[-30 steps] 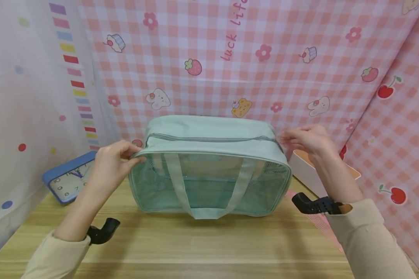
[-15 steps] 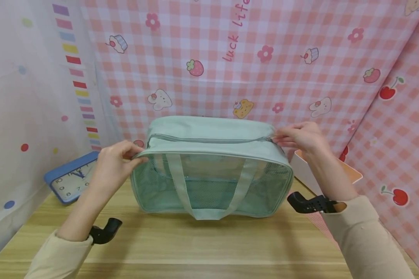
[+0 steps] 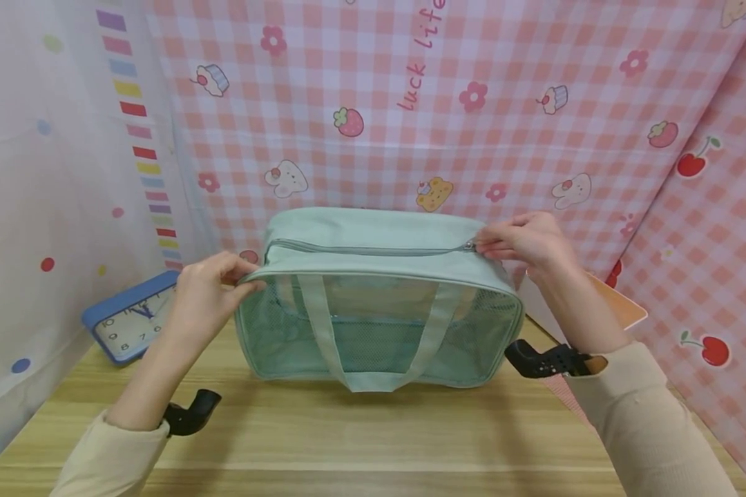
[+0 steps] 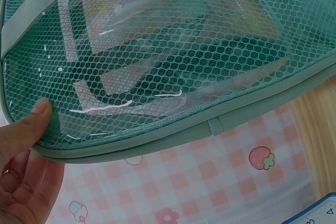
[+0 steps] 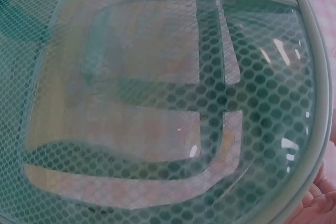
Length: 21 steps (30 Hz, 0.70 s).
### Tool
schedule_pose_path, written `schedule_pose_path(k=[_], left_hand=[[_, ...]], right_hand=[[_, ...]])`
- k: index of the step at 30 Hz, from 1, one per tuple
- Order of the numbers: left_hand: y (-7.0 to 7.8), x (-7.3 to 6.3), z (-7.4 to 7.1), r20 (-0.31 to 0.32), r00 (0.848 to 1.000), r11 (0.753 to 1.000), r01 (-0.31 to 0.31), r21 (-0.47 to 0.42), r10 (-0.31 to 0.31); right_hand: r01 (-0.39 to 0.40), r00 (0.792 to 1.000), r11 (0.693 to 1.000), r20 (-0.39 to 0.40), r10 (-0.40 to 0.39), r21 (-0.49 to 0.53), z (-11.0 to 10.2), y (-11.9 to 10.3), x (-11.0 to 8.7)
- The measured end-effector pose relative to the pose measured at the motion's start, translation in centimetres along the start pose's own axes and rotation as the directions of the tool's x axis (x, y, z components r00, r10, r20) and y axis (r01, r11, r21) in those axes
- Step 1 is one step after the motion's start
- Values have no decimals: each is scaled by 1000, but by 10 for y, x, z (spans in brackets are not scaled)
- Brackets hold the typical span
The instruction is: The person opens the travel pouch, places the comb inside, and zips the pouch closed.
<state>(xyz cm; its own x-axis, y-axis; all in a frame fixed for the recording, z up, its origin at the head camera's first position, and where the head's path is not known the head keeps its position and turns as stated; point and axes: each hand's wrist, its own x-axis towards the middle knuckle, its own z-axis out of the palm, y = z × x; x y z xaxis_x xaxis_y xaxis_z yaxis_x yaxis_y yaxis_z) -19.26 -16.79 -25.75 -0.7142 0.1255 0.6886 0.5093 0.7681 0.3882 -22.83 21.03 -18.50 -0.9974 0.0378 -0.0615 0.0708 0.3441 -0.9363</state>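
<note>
A mint-green bag point(image 3: 373, 324) with see-through mesh sides and a front carry strap point(image 3: 313, 310) stands upright on the wooden table. My left hand point(image 3: 208, 290) pinches its upper left corner between thumb and fingers; the left wrist view shows the thumb point(image 4: 39, 116) on the clear mesh panel and the other fingers behind the edge. At the right end of the top zipper point(image 3: 373, 250), my right hand point(image 3: 528, 241) pinches at the zipper pull, its fingertips just right of the metal slider point(image 3: 470, 246). The right wrist view shows mostly the mesh side, with part of the hand point(image 5: 320, 198) at its edge.
A blue-framed clock point(image 3: 127, 317) leans at the left, behind my left forearm. Behind my right forearm stands a white box with an orange inside point(image 3: 618, 300), and a pink ridged item point(image 3: 568, 400) lies on the table point(image 3: 373, 442). Patterned cloth point(image 3: 373, 83) hangs close behind the bag.
My right hand has moved left from the bag's right end along the zipper, and the slider now shows beside its fingertips. The left hand keeps its grip on the corner.
</note>
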Motion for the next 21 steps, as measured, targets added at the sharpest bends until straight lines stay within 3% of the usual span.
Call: schedule_pose_path(k=[8, 16, 21], left_hand=[[0, 0, 0, 10, 1000, 1000, 4, -11, -4], [0, -1, 0, 3, 1000, 1000, 0, -3, 0], [-1, -1, -1, 4, 1000, 1000, -27, 16, 27]], right_hand=[[-97, 995, 995, 7, 97, 33, 12, -9, 0], [-35, 999, 999, -26, 35, -1, 25, -18, 1], [16, 1000, 999, -17, -15, 43, 32, -22, 2]])
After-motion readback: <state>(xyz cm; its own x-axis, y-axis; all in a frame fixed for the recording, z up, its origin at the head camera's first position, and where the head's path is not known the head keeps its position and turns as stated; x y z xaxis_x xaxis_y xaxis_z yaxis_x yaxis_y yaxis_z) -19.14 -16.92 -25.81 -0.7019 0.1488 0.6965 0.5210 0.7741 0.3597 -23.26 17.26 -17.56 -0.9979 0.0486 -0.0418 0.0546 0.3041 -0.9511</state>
